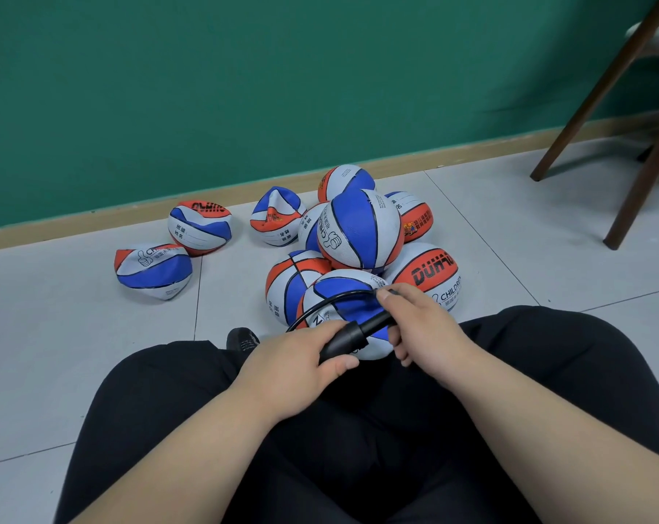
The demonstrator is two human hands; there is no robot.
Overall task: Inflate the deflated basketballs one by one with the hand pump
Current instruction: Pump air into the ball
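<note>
A black hand pump (352, 337) lies across a blue, white and orange basketball (339, 296) between my knees. My left hand (294, 363) grips the pump's barrel. My right hand (418, 323) holds the pump's handle end, and its fingertips pinch the end of the thin black hose (331, 301) that loops over the ball. Behind it several round, inflated basketballs (362, 230) are piled together. To the left, three crumpled deflated basketballs (152, 270) lie on the floor.
I sit on a grey tiled floor (75, 334) with my black-trousered legs spread. A green wall with a wooden skirting runs behind the balls. Dark wooden chair legs (600, 107) stand at the upper right.
</note>
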